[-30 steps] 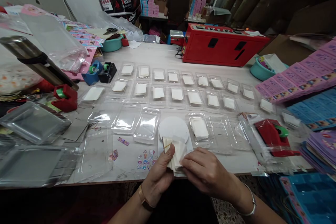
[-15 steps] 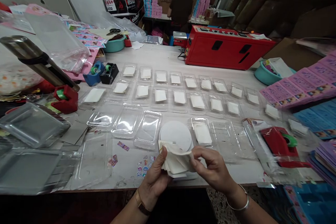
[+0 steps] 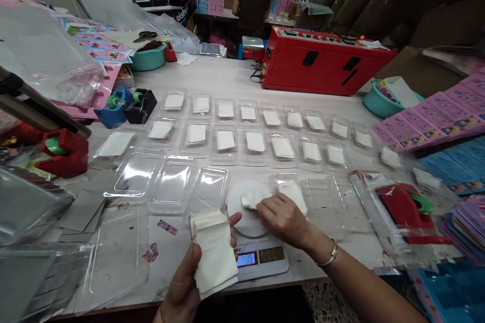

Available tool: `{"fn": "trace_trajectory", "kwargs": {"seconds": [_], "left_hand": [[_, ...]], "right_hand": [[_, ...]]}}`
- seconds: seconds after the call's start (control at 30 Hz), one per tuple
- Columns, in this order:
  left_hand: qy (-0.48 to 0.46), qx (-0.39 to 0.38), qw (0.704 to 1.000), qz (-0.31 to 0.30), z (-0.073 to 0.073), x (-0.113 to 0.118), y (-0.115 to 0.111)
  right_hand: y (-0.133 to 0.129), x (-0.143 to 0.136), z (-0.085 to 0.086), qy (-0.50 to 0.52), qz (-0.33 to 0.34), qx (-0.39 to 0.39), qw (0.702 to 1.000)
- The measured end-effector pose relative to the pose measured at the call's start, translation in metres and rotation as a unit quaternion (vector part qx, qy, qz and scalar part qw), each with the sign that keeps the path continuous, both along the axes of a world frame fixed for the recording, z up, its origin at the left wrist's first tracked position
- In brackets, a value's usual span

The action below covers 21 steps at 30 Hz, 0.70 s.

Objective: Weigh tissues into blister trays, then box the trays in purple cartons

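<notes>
My left hand (image 3: pixel 185 267) grips a stack of cream paper sheets (image 3: pixel 215 257) above the front edge of the table, thumb on top and fingers behind. Over the round white plate of a digital kitchen scale (image 3: pixel 265 262), my right hand (image 3: pixel 282 217) pinches a few paper pieces (image 3: pixel 252 198), which lie at the plate's middle. The scale's blue display is lit, its digits too small to read surely. Just right of the plate sits a clear plastic tray (image 3: pixel 284 177) holding a paper stack (image 3: pixel 293 196). Empty clear trays (image 3: pixel 172 179) lie to the left.
Two rows of clear trays with paper stacks (image 3: pixel 226 140) span the table. Tape dispensers stand left (image 3: pixel 71 154) and right (image 3: pixel 405 212). A red machine (image 3: pixel 322 63) is at the back, a steel flask (image 3: pixel 41 106) at left. A person (image 3: pixel 253 2) is in the distance.
My right hand has left the stack and moved onto the scale plate with a few paper pieces. My left hand has shifted left with the rest, uncovering the display. The view has shifted slightly.
</notes>
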State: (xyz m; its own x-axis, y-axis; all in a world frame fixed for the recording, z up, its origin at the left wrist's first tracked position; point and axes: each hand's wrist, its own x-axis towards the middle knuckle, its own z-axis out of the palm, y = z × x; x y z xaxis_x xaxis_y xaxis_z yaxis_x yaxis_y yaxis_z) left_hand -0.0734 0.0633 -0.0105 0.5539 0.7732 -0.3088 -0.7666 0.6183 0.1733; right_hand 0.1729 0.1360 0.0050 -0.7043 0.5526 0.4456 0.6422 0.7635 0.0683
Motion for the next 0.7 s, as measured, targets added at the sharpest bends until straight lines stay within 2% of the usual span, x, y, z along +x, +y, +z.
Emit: {"fn": "trace_trajectory", "kwargs": {"seconds": [0.13,0.37,0.53,0.63,0.7], "left_hand": [[0.014,0.027,0.999,-0.015,0.0,0.005,0.02],[0.053,0.011,0.997,-0.053,-0.009,0.017,0.039],[0.07,0.005,0.996,-0.047,-0.01,0.017,0.039],[0.079,0.018,0.996,-0.045,-0.007,0.02,0.038],[0.084,0.031,0.995,-0.04,-0.005,0.02,0.038]], "right_hand": [[-0.008,-0.01,-0.017,-0.049,0.006,-0.013,0.999],[-0.018,-0.016,-0.017,-0.052,-0.026,-0.037,0.998],[-0.021,-0.011,-0.018,0.073,-0.054,-0.095,0.991],[-0.021,-0.008,-0.02,0.186,-0.073,-0.142,0.969],[-0.021,-0.008,-0.022,0.216,-0.08,-0.166,0.959]]}}
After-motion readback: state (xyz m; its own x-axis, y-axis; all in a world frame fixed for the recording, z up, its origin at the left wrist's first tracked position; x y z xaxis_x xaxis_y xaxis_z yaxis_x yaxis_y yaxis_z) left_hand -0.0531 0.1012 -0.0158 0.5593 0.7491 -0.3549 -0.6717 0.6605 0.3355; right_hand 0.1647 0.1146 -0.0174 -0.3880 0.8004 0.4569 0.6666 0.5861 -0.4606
